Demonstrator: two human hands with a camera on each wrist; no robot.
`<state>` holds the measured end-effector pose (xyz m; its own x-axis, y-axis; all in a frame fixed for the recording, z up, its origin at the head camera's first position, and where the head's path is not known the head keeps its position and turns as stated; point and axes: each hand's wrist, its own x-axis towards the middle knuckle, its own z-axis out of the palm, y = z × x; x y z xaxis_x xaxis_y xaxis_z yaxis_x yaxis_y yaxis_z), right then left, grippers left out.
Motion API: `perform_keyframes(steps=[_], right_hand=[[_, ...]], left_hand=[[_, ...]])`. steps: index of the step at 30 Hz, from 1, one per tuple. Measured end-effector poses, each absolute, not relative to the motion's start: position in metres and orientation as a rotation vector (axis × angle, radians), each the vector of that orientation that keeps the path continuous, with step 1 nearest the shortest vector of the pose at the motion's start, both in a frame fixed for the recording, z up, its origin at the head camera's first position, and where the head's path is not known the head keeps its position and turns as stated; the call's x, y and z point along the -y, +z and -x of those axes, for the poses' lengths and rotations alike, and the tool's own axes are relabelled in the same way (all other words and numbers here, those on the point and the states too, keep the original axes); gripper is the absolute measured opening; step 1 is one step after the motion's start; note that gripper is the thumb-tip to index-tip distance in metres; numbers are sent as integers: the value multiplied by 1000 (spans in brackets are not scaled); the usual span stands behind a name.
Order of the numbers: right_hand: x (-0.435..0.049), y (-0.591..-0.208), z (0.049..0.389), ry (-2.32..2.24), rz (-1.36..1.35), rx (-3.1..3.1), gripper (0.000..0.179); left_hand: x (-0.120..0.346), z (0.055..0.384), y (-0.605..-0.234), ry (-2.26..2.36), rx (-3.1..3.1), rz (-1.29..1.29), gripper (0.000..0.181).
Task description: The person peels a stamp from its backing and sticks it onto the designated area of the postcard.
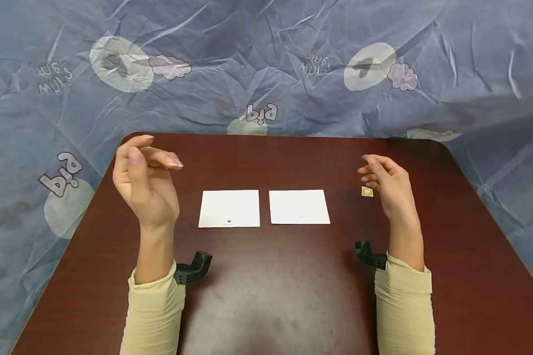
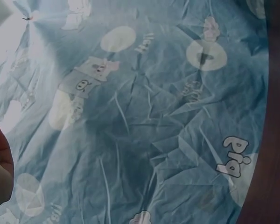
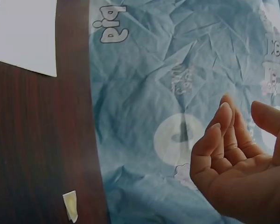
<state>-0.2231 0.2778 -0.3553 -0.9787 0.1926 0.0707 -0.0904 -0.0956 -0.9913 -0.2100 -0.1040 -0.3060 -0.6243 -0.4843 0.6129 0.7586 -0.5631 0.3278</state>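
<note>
Two white cards lie side by side on the dark red-brown table: a left card (image 1: 229,208) with a small dark mark near its lower edge, and a right card (image 1: 299,207) with a faint mark. My left hand (image 1: 148,185) is raised left of the cards, fingers loosely bent and holding nothing. On the other side, my right hand (image 1: 393,187) hovers with relaxed, slightly curved fingers, and its wrist view shows nothing between them. Just below those fingers in the head view lies a small square yellowish piece (image 1: 366,192) with a pale border.
The table (image 1: 266,286) has rounded far corners. Behind it hangs a wrinkled blue-grey cloth (image 1: 257,59) printed with circles and lettering. A black wrist band mount (image 1: 194,267) sits on the left wrist, and another mount (image 1: 371,255) on the right.
</note>
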Motion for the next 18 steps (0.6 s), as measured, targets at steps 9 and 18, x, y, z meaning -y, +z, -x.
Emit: perform_keyframes(steps=[9,18], right_hand=[[-289,-360,229,1968,377,2198,14],[-292,-375,236,1270,674,2704,49]], left_hand=[[113,211,-303,-2197,708,551,30],[119,216,-306,-2190,691,503,33]])
